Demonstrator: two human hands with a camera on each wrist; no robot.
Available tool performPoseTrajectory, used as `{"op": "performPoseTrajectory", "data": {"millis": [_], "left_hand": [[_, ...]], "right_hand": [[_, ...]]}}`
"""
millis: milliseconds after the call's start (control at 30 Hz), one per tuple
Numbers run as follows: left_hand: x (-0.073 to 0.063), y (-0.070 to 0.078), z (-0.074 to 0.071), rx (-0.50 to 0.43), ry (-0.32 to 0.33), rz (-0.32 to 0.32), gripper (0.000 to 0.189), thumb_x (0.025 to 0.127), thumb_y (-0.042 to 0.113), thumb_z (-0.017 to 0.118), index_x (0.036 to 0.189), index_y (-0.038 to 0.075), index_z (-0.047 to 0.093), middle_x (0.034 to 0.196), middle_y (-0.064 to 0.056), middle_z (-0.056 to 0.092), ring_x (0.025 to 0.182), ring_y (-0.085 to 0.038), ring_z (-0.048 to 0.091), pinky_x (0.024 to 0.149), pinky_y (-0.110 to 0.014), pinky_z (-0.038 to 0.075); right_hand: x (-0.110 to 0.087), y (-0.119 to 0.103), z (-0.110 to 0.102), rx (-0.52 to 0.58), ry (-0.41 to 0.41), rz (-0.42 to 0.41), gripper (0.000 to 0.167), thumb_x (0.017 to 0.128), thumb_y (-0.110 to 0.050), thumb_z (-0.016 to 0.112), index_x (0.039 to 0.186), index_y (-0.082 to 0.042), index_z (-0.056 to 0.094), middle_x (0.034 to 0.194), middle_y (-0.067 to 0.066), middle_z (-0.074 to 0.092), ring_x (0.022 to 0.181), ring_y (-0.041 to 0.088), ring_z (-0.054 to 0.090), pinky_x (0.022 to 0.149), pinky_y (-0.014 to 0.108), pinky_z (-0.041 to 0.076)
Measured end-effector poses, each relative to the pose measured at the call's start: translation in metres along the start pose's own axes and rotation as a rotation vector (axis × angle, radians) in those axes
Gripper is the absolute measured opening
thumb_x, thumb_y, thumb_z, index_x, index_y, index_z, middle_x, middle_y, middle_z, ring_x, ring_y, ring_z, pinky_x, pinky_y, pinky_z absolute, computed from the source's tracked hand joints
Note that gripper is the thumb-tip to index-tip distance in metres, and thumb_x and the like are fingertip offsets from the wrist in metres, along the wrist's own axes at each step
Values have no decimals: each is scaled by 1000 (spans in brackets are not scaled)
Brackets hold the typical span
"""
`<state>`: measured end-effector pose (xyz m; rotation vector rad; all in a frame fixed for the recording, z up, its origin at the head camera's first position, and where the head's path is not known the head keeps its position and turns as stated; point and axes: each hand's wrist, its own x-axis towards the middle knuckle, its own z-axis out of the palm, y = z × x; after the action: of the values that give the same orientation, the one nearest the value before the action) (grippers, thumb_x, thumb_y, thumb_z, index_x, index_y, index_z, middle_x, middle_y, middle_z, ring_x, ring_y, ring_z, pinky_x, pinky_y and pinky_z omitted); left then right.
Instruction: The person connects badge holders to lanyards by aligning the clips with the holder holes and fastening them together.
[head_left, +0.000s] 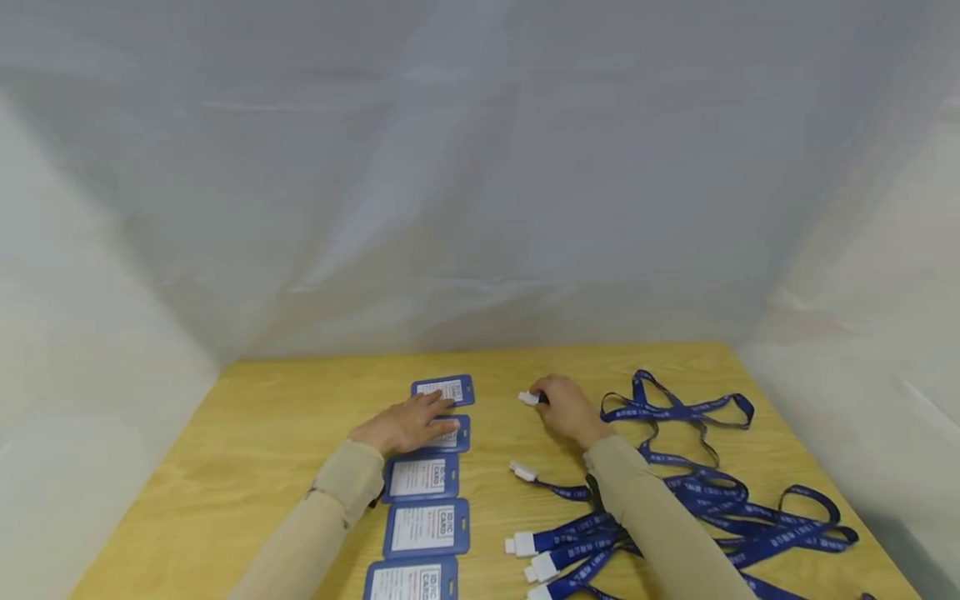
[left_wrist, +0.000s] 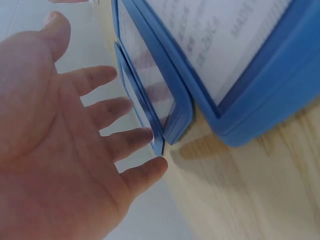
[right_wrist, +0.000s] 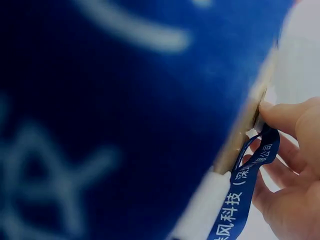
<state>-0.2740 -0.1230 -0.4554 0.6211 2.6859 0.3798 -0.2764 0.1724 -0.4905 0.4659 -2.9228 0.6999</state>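
My left hand [head_left: 408,423] is spread, palm down, over the far end of a column of blue ID card holders. Its fingers reach across the farthest card holder [head_left: 467,390], and its thumb crosses the second card holder [head_left: 463,435]. Seen from the left wrist, the fingers [left_wrist: 120,142] are straight and hold nothing. To the right of the far card holder, my right hand [head_left: 567,410] pinches a blue lanyard [right_wrist: 235,205] close to its white clip [head_left: 528,399]. The clip points left toward the cards. In the right wrist view, another blue strap [right_wrist: 125,115] blocks much of the picture.
Three nearer card holders, such as one [head_left: 426,527], continue the column toward me. Several lanyards [head_left: 765,533] lie tangled at right, with white clips [head_left: 521,544] facing left. One loose lanyard [head_left: 675,412] lies at the far right. Grey sheeting [head_left: 480,208] walls the wooden table [head_left: 247,450].
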Motion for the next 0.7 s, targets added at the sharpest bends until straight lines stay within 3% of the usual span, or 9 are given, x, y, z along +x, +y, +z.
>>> {"op": "performPoseTrajectory", "data": {"millis": [433, 700], "left_hand": [[3, -3, 2, -11, 11, 36, 71, 103, 58, 44, 156, 11, 39, 165, -10, 32, 154, -35, 24, 125, -55, 22], [8, 1, 5, 25, 32, 115, 67, 105, 50, 47, 153, 4, 42, 161, -15, 37, 150, -39, 30, 123, -53, 27]], "right_hand": [[13, -9, -7, -11, -87, 54, 20, 93, -5, 71, 113, -4, 75, 113, 11, 72, 107, 28, 67, 96, 41, 56], [21, -21, -8, 17, -138, 22, 21, 94, -5, 71, 114, -4, 76, 117, 12, 73, 113, 30, 67, 99, 42, 56]]}}
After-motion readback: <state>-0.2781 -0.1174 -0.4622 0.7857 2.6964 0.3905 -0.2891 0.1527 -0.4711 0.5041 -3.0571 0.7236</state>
